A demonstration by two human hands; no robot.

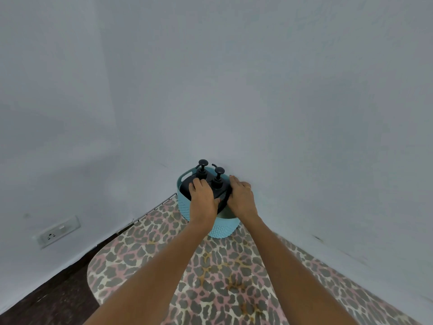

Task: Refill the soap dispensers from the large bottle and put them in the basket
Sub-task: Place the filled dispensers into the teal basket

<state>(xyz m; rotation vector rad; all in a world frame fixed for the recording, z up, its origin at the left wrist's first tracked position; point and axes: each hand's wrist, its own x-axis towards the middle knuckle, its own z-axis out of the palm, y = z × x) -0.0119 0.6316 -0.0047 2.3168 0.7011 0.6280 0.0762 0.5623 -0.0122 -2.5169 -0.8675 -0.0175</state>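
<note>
Left hand lies with fingers together over the left soap dispenser, hiding most of its dark body. Beyond the fingertips, both pumps rise from the blue basket. Right hand, fingers together, lies beside the right dispenser and covers the rim there. Whether either hand grips cannot be told.

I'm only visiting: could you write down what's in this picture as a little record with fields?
surface: leopard-print board in a wall corner
basket: blue, upright, at the board's far end
dispensers: two, black, with pumps; left dispenser and right dispenser stand in the basket
left hand: on the left dispenser's body
right hand: at the basket's right rim, beside the right dispenser
grip of hands: cannot tell
wall: socket at left
</note>
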